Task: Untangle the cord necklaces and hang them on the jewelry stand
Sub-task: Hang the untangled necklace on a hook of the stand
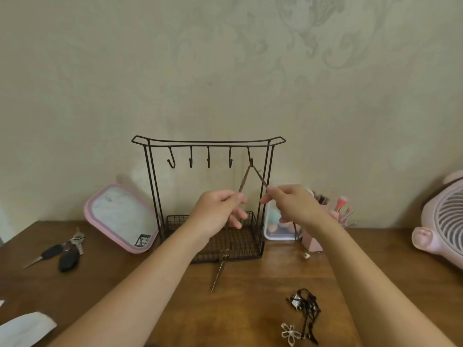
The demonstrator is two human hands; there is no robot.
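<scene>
Against the far wall, on the wooden table [250, 309], stands the black wire jewelry stand [208, 141] with a row of hooks under its top bar and a mesh basket [240, 244] at its foot. A brown cord necklace [244, 180] is looped over the rightmost hook [251, 161], and its two strands spread downward to the hands. The left hand [218, 211] pinches the left strand between thumb and forefinger, its other fingers [238, 221] loosely curled below. The right hand [293, 202] pinches the right strand at its fingertips in the same way. Both hands are raised in front of the stand, close together but apart. Nearer and to the right, a tangle of black cord necklaces [305, 306] lies on the table, with a pale flower pendant [290, 334] at its near end. A pink-framed mirror [120, 219] leans left of the stand, keys [62, 251] lie further left, and a pink fan [443, 221] sits at the right edge.
</scene>
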